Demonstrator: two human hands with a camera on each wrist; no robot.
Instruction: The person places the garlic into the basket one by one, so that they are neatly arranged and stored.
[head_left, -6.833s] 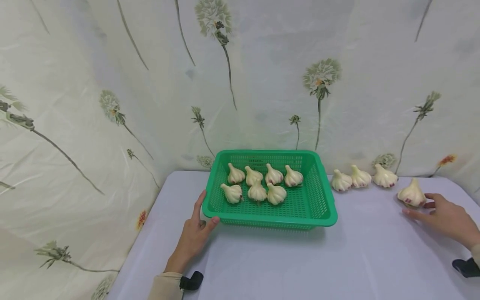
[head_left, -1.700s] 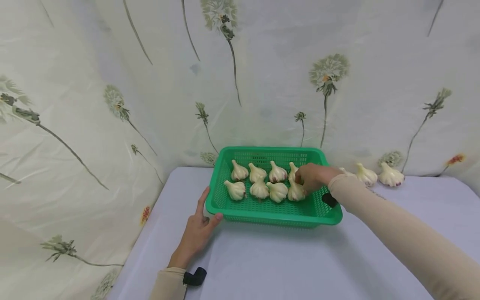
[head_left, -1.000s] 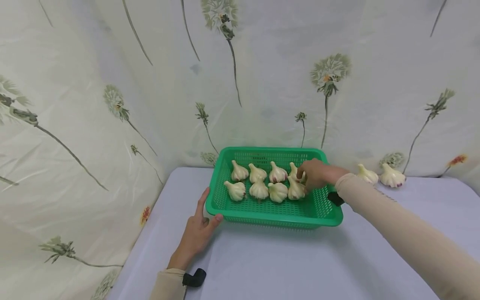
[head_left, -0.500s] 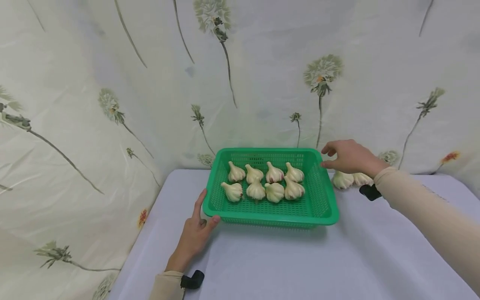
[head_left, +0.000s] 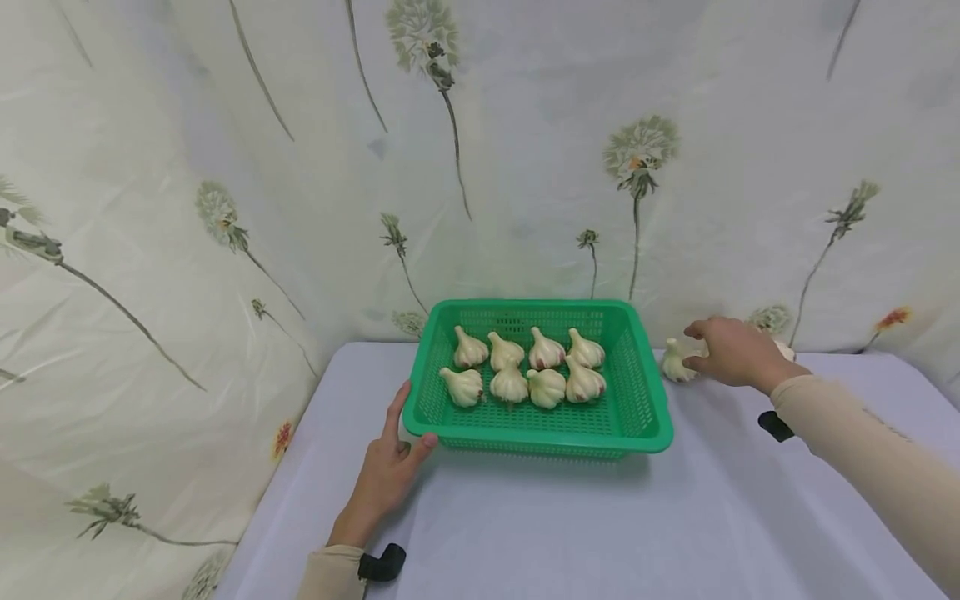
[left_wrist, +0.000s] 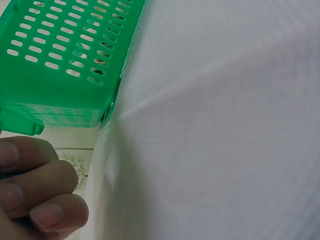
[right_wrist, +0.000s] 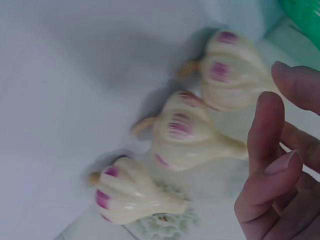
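Observation:
A green plastic basket (head_left: 540,437) stands on the table with garlic bulbs (head_left: 584,381) in two rows. My left hand (head_left: 381,475) holds its near left corner, thumb and index finger on the rim; in the left wrist view, other fingers (left_wrist: 55,175) are curled below the corner. Right of the basket my right hand (head_left: 738,353) hovers over a row of garlic bulbs, its fingers loosely bent and apart with nothing between them. The row's left garlic bulb (head_left: 675,363) shows beside the fingertips. All three, purple-marked, show in the right wrist view, the middle garlic bulb (right_wrist: 192,132) among them.
A white cloth covers the table (head_left: 547,533). Behind it and to the left hangs a pale curtain (head_left: 525,167) printed with dandelions. Inside the basket, bare mesh floor (head_left: 618,408) shows at the right end.
A garlic bulb from the table's right now sits at the right of the basket's front row. The right hand has let it go and moved right and down to the outside row. Left hand unchanged.

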